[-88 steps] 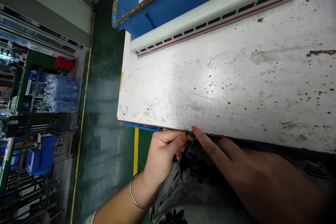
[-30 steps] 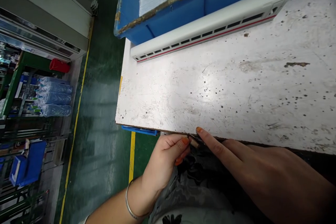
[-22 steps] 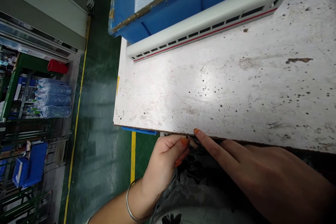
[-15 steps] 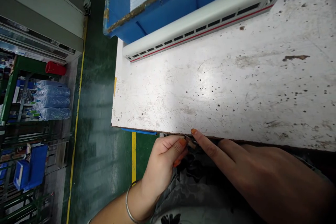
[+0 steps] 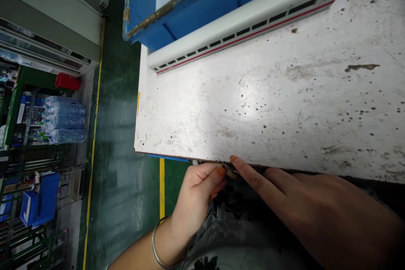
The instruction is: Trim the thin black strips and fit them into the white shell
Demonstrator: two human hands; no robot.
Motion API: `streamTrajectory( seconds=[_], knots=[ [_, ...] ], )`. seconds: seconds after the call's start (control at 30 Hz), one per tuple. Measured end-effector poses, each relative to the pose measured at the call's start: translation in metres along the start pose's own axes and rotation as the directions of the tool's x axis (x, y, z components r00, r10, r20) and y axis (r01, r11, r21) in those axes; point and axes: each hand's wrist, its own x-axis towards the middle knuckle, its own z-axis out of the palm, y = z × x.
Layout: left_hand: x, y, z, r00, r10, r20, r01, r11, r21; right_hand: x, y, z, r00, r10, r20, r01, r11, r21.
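At the near edge of the scratched white tabletop [image 5: 202, 109], my left hand [image 5: 199, 198] is closed in a pinch, thumb against the curled fingers. A small brownish piece shows beside its fingertips, too hidden to name. My right hand [image 5: 303, 202] is to the right of it, index finger stretched out with its tip resting on the table edge. The other right fingers are bent over or under the edge, and its thumb is out of sight. Farther back on the table lies a white model train car [image 5: 247, 17] with dark windows and a red stripe.
Behind the train car stands a blue plastic bin [image 5: 196, 12] with white sheet material inside. On the left, beyond a green floor [image 5: 123, 135] with yellow lines, are shelving, stacked water bottles [image 5: 65, 122], a red bucket [image 5: 67, 81] and blue bins [image 5: 44, 202].
Both hands stay almost in place. The view has shifted slightly, so the train car and shelves appear a little displaced.
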Motion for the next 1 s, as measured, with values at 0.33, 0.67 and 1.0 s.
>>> streamTrajectory(
  seconds=[0.33,0.67,1.0],
  knots=[
    [0.0,0.0037,0.0003,1.0,0.003,0.0,-0.003,1.0,0.013,-0.0011,-0.0079,0.003,0.997,0.08,-0.005,-0.08,0.996,-0.023],
    [0.0006,0.0047,0.0003,1.0,0.009,-0.002,-0.009,0.998,0.056,0.0045,-0.0085,-0.002,0.999,0.052,-0.016,-0.053,0.995,-0.081],
    [0.001,0.0057,0.0006,1.0,0.001,-0.012,0.0,0.996,0.088,-0.0013,-0.0031,0.0026,0.999,0.044,0.026,-0.044,0.999,0.013]
  ],
)
